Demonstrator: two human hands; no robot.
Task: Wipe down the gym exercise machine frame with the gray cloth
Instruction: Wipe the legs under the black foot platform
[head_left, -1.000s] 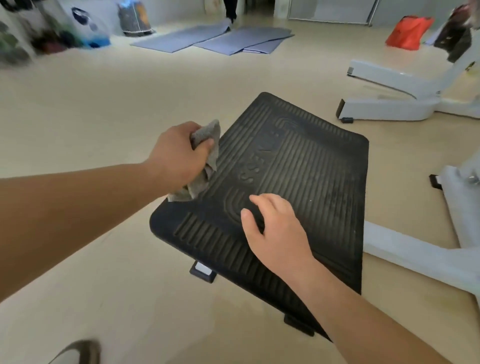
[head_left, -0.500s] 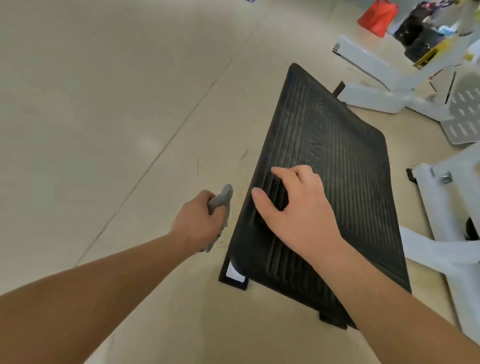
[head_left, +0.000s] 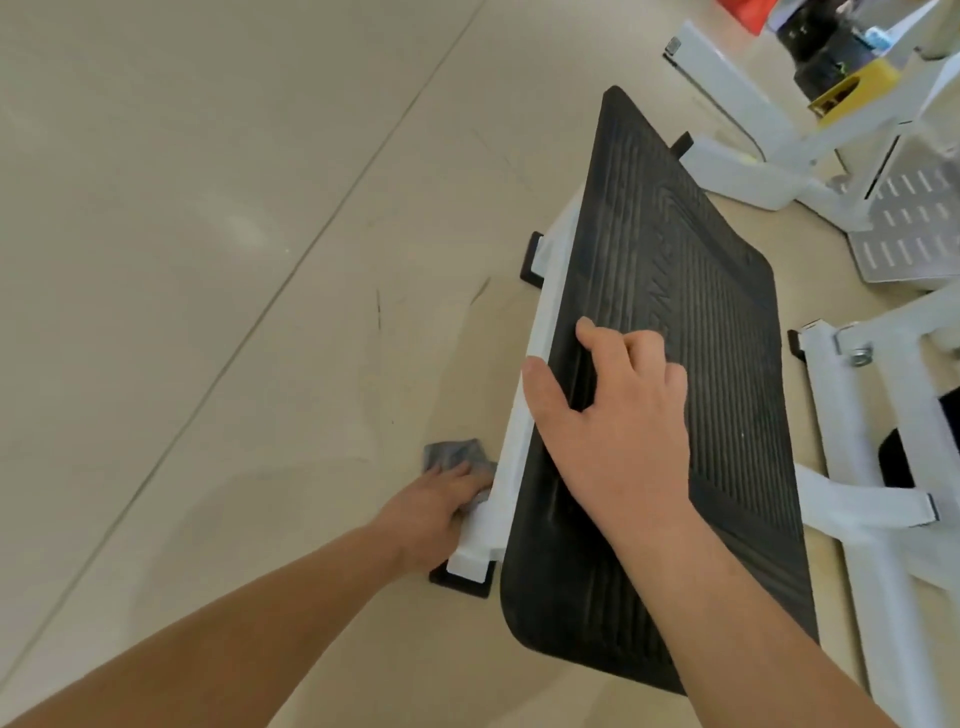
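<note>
While the gray cloth (head_left: 454, 457) sits bunched in my left hand (head_left: 441, 512) against the white frame rail (head_left: 524, 415), at seven o'clock of the black ribbed footplate (head_left: 701, 312), I judge firm lengthwise strokes best. My right hand (head_left: 618, 431), fingers loosely bent, braces that footplate.

The left hand (head_left: 436, 512) covers part of the cloth (head_left: 453, 453); its thumb is out of sight. The plate (head_left: 675, 234), its raised lettering unreadable and partly under the right hand (head_left: 618, 431), conceals much of the bar (head_left: 540, 332).
</note>
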